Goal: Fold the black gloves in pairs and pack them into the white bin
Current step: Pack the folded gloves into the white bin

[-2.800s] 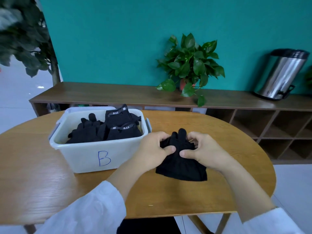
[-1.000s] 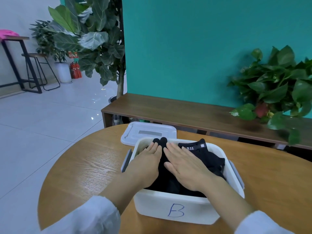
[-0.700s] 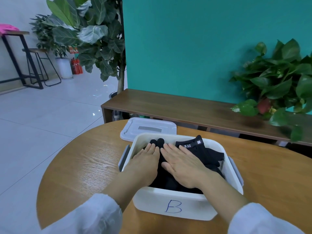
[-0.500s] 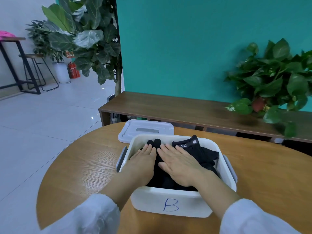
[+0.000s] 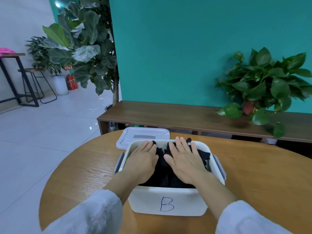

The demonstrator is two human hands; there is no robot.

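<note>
Black gloves (image 5: 161, 163) (fingertips away) fill white bin (image 5: 167, 202).

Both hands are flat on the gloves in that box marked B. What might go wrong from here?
1. The black gloves look piled near the rim of the white bin; once the left hand and right hand lift, the folded pairs may spring up or unfold.
2. If they stand proud of the rim, the lid lying behind the bin may not seat.
</note>
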